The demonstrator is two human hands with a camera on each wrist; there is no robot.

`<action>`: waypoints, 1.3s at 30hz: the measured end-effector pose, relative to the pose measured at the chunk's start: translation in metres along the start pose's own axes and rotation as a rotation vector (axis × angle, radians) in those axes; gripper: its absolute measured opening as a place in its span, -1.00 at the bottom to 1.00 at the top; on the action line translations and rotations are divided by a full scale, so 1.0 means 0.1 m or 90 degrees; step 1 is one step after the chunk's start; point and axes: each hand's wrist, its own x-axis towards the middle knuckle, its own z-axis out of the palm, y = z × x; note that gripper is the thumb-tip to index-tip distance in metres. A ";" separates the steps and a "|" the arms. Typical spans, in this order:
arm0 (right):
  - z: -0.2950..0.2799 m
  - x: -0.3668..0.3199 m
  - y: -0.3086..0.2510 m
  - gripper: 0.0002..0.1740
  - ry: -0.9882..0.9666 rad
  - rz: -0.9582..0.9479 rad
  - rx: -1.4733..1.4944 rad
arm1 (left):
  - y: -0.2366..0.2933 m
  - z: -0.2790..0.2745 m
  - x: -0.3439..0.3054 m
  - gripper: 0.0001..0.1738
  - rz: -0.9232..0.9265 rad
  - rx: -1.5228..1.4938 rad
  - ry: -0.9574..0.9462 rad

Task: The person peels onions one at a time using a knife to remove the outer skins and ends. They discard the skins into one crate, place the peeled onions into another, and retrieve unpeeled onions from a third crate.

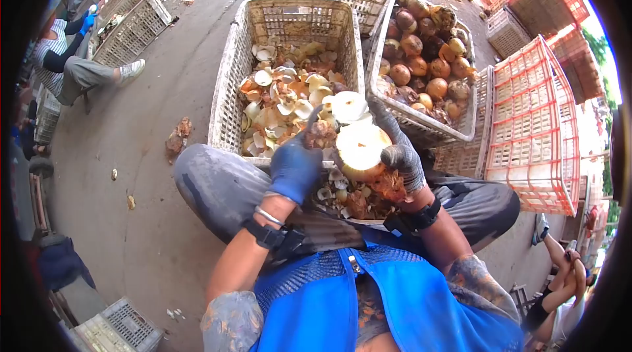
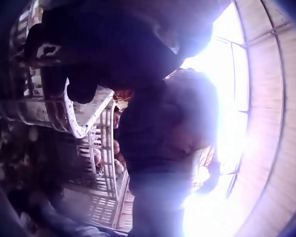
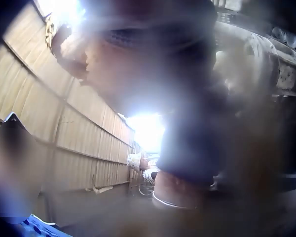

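Observation:
My right hand (image 1: 405, 158), in a dark grey glove, grips a large onion (image 1: 361, 148) with a bright, pale face turned up and brown skin lower down. Loose brown skin (image 1: 390, 187) hangs by that palm. A pale white onion piece (image 1: 349, 107) shows just beyond the onion, near the right fingertips. To the left, my blue-gloved left hand (image 1: 295, 164) holds a clump of brown onion skin (image 1: 321, 135) between thumb and fingers, close beside the onion. Both wrist views are dark and blurred, with the fingers mostly hidden.
A crate of peelings (image 1: 224, 105) stands ahead of my knees. Right of it is a crate (image 1: 375, 69) full of brown onions. Red-and-white stacked crates (image 1: 533, 128) rise farther right. Peelings lie between my legs. Another person (image 1: 62, 56) sits at the left.

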 end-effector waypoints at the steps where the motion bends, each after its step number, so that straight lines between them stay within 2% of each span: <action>1: 0.01 0.01 -0.03 0.28 -0.007 -0.043 -0.061 | 0.15 -0.10 -0.06 -0.58 -0.077 -0.068 0.008; 2: 0.06 -0.03 -0.12 0.35 -0.011 -0.041 -0.084 | 0.30 -0.20 -0.24 -0.68 0.075 0.003 0.113; 3: 0.07 -0.03 -0.18 0.35 -0.006 -0.042 -0.085 | 0.41 -0.28 -0.36 -0.68 0.076 0.001 0.108; 5: 0.06 -0.02 -0.26 0.40 -0.040 -0.052 -0.151 | 0.52 -0.40 -0.51 -0.74 0.289 0.033 0.157; 6: 0.06 -0.04 -0.28 0.45 -0.029 -0.052 -0.183 | 0.58 -0.48 -0.57 -0.66 0.363 0.054 0.139; 9: 0.05 -0.02 -0.29 0.47 -0.043 -0.085 -0.244 | 0.75 -0.65 -0.71 -0.64 0.385 0.154 0.086; 11: 0.08 -0.04 -0.27 0.50 -0.038 -0.070 -0.219 | 0.67 -0.61 -0.71 -0.63 0.382 0.141 0.084; 13: 0.06 -0.03 -0.23 0.52 -0.002 -0.086 -0.142 | 0.61 -0.54 -0.68 -0.56 0.304 -0.041 0.076; 14: 0.09 -0.01 -0.23 0.52 -0.006 -0.088 -0.143 | 0.63 -0.52 -0.67 -0.56 0.307 -0.041 0.080; 16: 0.17 0.01 -0.22 0.49 -0.040 -0.069 -0.055 | 0.69 -0.47 -0.66 -0.47 0.129 -0.249 -0.132; 17: 0.19 0.02 -0.21 0.49 -0.043 -0.068 -0.055 | 0.74 -0.46 -0.66 -0.47 0.128 -0.249 -0.128; 19: 0.23 0.02 -0.19 0.41 -0.042 -0.142 -0.268 | 0.84 -0.46 -0.67 -0.47 -0.023 -0.509 -0.144; 20: 0.20 -0.01 -0.20 0.31 -0.037 -0.136 -0.286 | 0.80 -0.47 -0.64 -0.43 0.104 -0.382 -0.073; 21: 0.23 -0.03 -0.26 0.31 -0.036 -0.134 -0.288 | 0.79 -0.48 -0.57 -0.43 0.103 -0.385 -0.074; 23: 0.33 -0.11 -0.40 0.21 -0.077 0.052 -0.196 | 0.78 -0.45 -0.45 -0.44 0.577 -0.078 0.110; 24: 0.17 -0.16 -0.29 0.09 -0.040 0.098 -0.075 | 0.84 -0.46 -0.51 -0.45 0.584 -0.046 0.064; 25: 0.08 -0.15 -0.25 -0.08 -0.043 0.092 -0.245 | 0.86 -0.43 -0.54 -0.45 0.585 -0.050 0.061; 27: 0.06 -0.24 -0.22 -0.25 0.025 0.148 -0.024 | 0.88 -0.37 -0.60 -0.44 0.541 -0.161 0.082; 28: -0.04 -0.29 -0.16 -0.25 0.029 0.146 -0.021 | 0.85 -0.36 -0.61 -0.45 0.490 -0.205 0.125; 29: -0.22 -0.34 -0.05 -0.31 -0.003 0.007 -0.155 | 0.82 -0.39 -0.63 -0.45 0.492 -0.205 0.118; 30: -0.31 -0.37 0.01 -0.37 -0.034 -0.132 -0.288 | 0.77 -0.45 -0.67 -0.45 0.471 -0.073 0.132; 31: -0.30 -0.37 0.01 -0.37 -0.031 -0.133 -0.287 | 0.73 -0.51 -0.72 -0.45 0.448 0.059 0.147; 32: -0.25 -0.33 -0.02 -0.40 0.032 -0.041 -0.140 | 0.73 -0.57 -0.79 -0.39 0.429 0.131 0.087; 33: -0.20 -0.30 -0.06 -0.44 0.093 0.050 0.008 | 0.74 -0.58 -0.81 -0.39 0.430 0.131 0.088; 34: -0.15 -0.28 -0.11 -0.44 0.093 0.050 0.007 | 0.75 -0.58 -0.83 -0.38 0.450 0.188 0.079; 36: -0.07 -0.26 -0.17 -0.47 0.096 0.136 0.151 | 0.76 -0.58 -0.83 -0.36 0.465 0.246 0.072; 39: -0.14 -0.27 -0.18 -0.46 0.101 0.150 0.143 | 0.78 -0.57 -0.79 -0.34 0.483 0.309 0.080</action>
